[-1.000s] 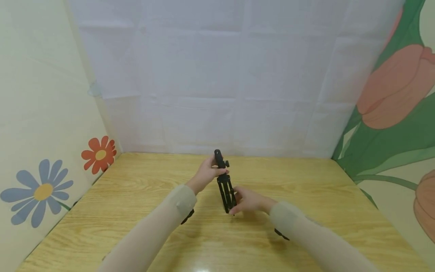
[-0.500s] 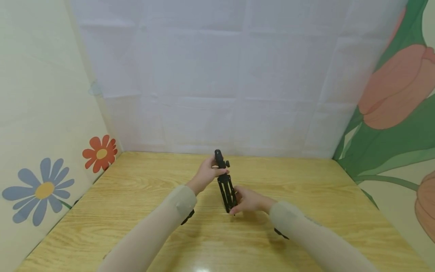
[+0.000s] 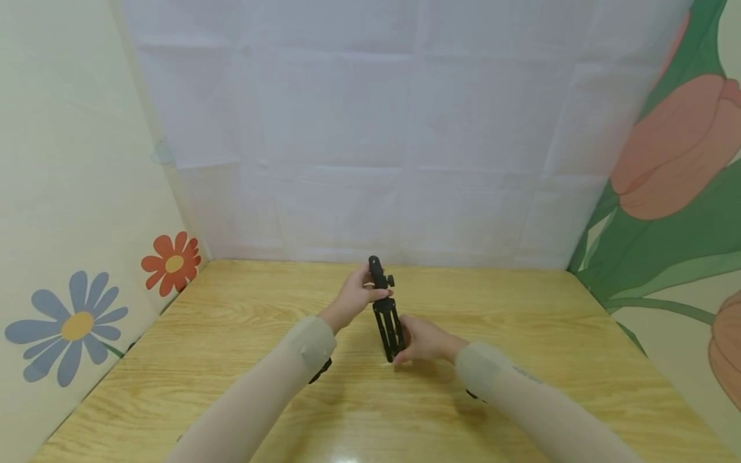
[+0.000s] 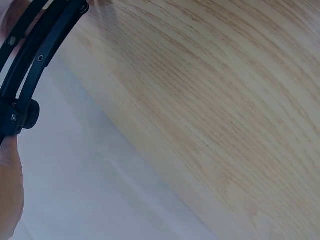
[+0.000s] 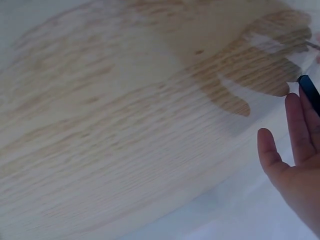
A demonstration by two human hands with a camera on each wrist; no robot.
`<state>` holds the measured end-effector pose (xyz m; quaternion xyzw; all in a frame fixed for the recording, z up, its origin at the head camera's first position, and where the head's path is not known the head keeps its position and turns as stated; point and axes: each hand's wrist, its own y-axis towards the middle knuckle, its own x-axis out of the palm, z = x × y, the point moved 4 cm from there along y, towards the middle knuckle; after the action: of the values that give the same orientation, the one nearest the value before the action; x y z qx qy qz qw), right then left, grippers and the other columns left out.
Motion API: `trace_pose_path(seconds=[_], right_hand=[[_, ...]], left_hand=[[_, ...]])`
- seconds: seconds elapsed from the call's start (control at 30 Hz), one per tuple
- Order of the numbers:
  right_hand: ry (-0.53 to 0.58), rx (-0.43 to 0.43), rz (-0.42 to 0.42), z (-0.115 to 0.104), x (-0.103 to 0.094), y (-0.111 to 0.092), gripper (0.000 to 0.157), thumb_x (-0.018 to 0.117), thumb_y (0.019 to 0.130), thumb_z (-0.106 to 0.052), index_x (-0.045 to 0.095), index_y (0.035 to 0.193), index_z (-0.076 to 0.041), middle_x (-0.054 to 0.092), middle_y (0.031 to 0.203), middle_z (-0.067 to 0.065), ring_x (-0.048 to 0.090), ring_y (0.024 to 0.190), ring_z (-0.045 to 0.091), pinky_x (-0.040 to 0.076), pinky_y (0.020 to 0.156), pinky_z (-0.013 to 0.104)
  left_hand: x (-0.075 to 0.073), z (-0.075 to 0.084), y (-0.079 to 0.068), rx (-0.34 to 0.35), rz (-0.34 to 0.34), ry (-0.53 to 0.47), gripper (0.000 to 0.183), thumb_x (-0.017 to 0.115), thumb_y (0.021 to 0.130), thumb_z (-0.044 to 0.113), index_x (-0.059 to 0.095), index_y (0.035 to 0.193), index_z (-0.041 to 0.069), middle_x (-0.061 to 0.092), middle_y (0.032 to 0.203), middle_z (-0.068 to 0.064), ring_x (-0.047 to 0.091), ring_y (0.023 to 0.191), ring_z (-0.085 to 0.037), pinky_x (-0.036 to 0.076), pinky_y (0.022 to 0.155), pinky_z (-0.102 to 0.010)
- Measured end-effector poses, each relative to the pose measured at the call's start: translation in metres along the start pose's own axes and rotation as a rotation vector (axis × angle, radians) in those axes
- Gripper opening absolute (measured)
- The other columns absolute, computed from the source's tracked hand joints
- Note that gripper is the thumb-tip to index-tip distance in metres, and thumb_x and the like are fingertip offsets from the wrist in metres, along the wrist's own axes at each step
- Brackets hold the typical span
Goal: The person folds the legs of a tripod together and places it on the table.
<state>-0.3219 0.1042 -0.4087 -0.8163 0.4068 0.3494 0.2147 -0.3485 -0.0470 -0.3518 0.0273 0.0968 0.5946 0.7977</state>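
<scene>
A small black tripod (image 3: 384, 305) with folded legs leans slightly in the middle of the head view, its head at the top and its feet toward me. My left hand (image 3: 350, 299) grips it around the neck, thumb across the front just above the leg hub. Lower down, my right hand (image 3: 425, 339) holds the legs near their ends, thumb at the feet and fingers behind. The left wrist view has the tripod's legs and a round knob (image 4: 31, 115) at upper left. Over in the right wrist view, extended fingers (image 5: 300, 130) lie against a tripod leg (image 5: 310, 92).
Beneath the hands is a wood-grain table (image 3: 231, 308). A white sheet (image 3: 330, 128) hangs behind its far edge. Flower-printed cloth panels flank both sides, with a blue flower (image 3: 78, 326) on the left and pink tulips (image 3: 674, 148) on the right.
The tripod and my left hand have shifted very slightly to the right in the last half second. My right hand stays at the legs with hardly any movement.
</scene>
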Motion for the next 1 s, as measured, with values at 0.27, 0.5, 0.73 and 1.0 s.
trace_pose_path(seconds=[0.27, 0.5, 0.73, 1.0], right_hand=[[-0.024, 0.020, 0.036, -0.001, 0.001, -0.002, 0.053, 0.086, 0.075, -0.022, 0.054, 0.111, -0.003, 0.061, 0.090, 0.001, 0.058, 0.079, 0.015, 0.051, 0.073, 0.035], [-0.034, 0.006, 0.113, 0.002, 0.003, -0.006, 0.049, 0.087, 0.073, -0.027, 0.056, 0.104, -0.005, 0.064, 0.083, -0.003, 0.059, 0.073, 0.011, 0.051, 0.068, 0.032], [-0.039, -0.008, 0.092, 0.005, 0.001, -0.010, 0.047, 0.086, 0.075, -0.025, 0.055, 0.103, -0.003, 0.061, 0.080, -0.001, 0.057, 0.070, 0.012, 0.050, 0.064, 0.031], [0.048, -0.025, -0.026, 0.009, -0.005, -0.010, 0.062, 0.077, 0.084, -0.013, 0.045, 0.134, 0.007, 0.067, 0.087, 0.003, 0.064, 0.078, 0.017, 0.054, 0.075, 0.037]], left_hand=[[0.002, 0.005, -0.002, -0.025, 0.049, 0.125, 0.048, 0.063, 0.092, -0.001, 0.046, 0.137, -0.003, 0.060, 0.120, -0.024, 0.061, 0.107, -0.036, 0.051, 0.092, -0.045], [0.013, 0.012, -0.007, -0.028, 0.135, 0.313, 0.064, 0.070, 0.090, 0.010, 0.039, 0.146, 0.002, 0.058, 0.113, -0.017, 0.058, 0.090, -0.025, 0.055, 0.074, -0.037], [0.017, 0.012, -0.007, -0.018, 0.204, 0.220, 0.061, 0.069, 0.088, -0.003, 0.040, 0.141, -0.002, 0.058, 0.107, -0.019, 0.061, 0.091, -0.028, 0.057, 0.075, -0.036], [0.014, 0.011, -0.003, 0.011, 0.193, 0.220, 0.055, 0.068, 0.086, -0.008, 0.047, 0.137, -0.002, 0.060, 0.109, -0.020, 0.061, 0.102, -0.033, 0.055, 0.083, -0.039]])
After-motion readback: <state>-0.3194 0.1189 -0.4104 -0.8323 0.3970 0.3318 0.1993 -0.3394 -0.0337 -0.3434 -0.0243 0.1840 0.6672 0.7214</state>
